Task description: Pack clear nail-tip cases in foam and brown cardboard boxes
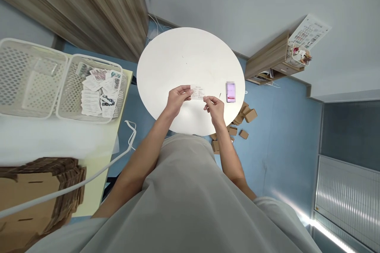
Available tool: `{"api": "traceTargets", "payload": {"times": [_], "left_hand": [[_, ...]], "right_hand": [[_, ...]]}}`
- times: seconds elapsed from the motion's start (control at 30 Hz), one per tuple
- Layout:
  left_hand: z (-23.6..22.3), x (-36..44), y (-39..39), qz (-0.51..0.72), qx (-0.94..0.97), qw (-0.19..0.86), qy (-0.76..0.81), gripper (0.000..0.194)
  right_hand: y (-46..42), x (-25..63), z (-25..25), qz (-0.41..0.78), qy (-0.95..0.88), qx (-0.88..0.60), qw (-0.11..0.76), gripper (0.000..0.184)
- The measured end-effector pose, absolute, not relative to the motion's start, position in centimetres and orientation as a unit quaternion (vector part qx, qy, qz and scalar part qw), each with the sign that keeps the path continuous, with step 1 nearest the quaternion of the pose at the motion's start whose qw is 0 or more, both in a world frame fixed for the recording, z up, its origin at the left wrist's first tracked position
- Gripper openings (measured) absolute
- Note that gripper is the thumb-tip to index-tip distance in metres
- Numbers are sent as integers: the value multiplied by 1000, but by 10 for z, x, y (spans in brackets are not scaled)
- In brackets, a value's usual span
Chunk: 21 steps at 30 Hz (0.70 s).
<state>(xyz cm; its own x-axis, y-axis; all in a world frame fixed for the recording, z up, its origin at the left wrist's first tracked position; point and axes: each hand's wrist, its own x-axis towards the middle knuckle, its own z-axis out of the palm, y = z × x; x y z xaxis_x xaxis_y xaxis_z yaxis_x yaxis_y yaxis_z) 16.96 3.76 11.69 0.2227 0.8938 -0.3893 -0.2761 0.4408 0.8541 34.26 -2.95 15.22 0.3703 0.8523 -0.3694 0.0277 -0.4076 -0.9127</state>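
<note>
A small white card with printed lines of text is held between my two hands above a round white table. My left hand pinches its left edge between thumb and fingers. At the lower right corner, the thumb and fingertips of my right hand close on the same card. To the right of my right hand lies a phone with a lit pink and purple screen. A small dark object, too small to name, is on the table between the card and the phone.
On the left table stand two white perforated baskets; the nearer holds several printed cards. Flattened cardboard boxes are stacked below them, with a white curved tube crossing. Small brown boxes lie on the floor, right of the round table.
</note>
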Motion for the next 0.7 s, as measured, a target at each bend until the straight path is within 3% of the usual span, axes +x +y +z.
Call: {"api": "traceTargets", "payload": {"times": [0.2, 0.4, 0.7], "left_hand": [[115, 167, 31, 381, 305, 790, 372, 46], [113, 168, 19, 345, 322, 806, 357, 48], [119, 193, 3, 370, 331, 758, 422, 54]], "right_hand": [[-34, 355, 147, 557, -281, -635, 457, 49], [-41, 360, 134, 657, -253, -578, 413, 52], [-59, 354, 145, 454, -393, -698, 390, 33]]}}
